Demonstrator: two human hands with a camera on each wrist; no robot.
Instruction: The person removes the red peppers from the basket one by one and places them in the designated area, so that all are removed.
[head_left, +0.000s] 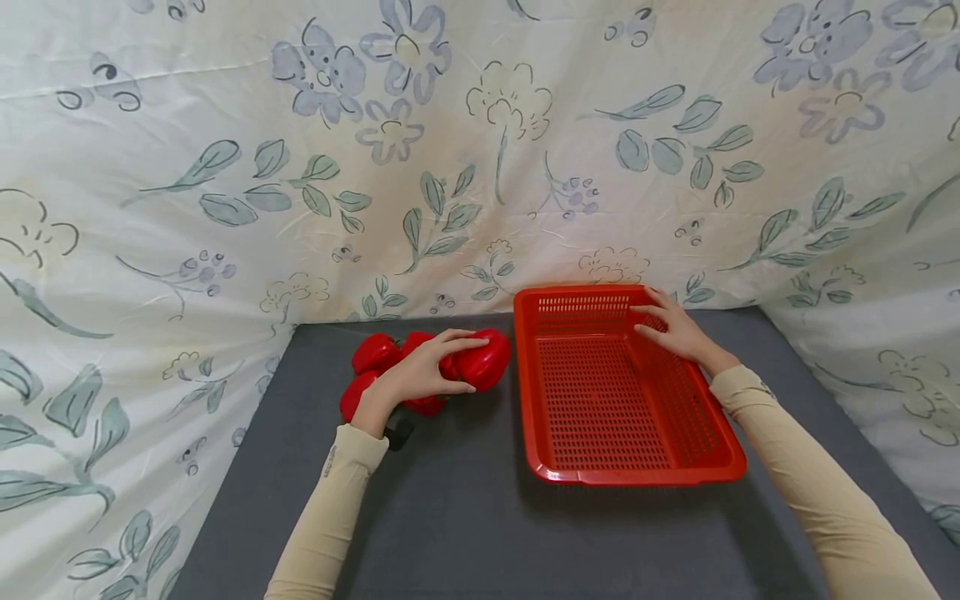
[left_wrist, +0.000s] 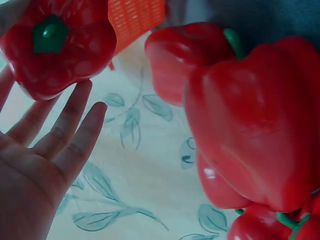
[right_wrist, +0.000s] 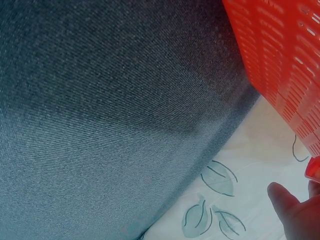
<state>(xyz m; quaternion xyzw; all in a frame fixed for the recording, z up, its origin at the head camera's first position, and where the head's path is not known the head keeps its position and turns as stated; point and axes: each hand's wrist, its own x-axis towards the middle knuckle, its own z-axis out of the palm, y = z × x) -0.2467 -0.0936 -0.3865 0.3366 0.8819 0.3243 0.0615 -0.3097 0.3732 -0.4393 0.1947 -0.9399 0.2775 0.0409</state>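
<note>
My left hand (head_left: 420, 371) holds a red bell pepper (head_left: 483, 360) between thumb and fingers, just left of a red plastic basket (head_left: 528, 400). In the left wrist view, the held pepper (left_wrist: 85, 60) shows its green stem end, with the fingers (left_wrist: 75, 145) stretched along it. Beneath and behind the left hand lie several more red bell peppers (head_left: 375, 353), partly hidden by it. My right hand (head_left: 678, 332) lies over the basket's far right rim, its fingers fairly straight and reaching inward. Only part of that hand (right_wrist: 300, 215) shows in the right wrist view.
The basket has slotted walls and a perforated floor (head_left: 600, 408). It stands on a dark grey tabletop (head_left: 465, 517). Floral cloth (head_left: 450, 167) hangs behind the table and along its sides. A small black object (head_left: 399, 433) is at the left wrist.
</note>
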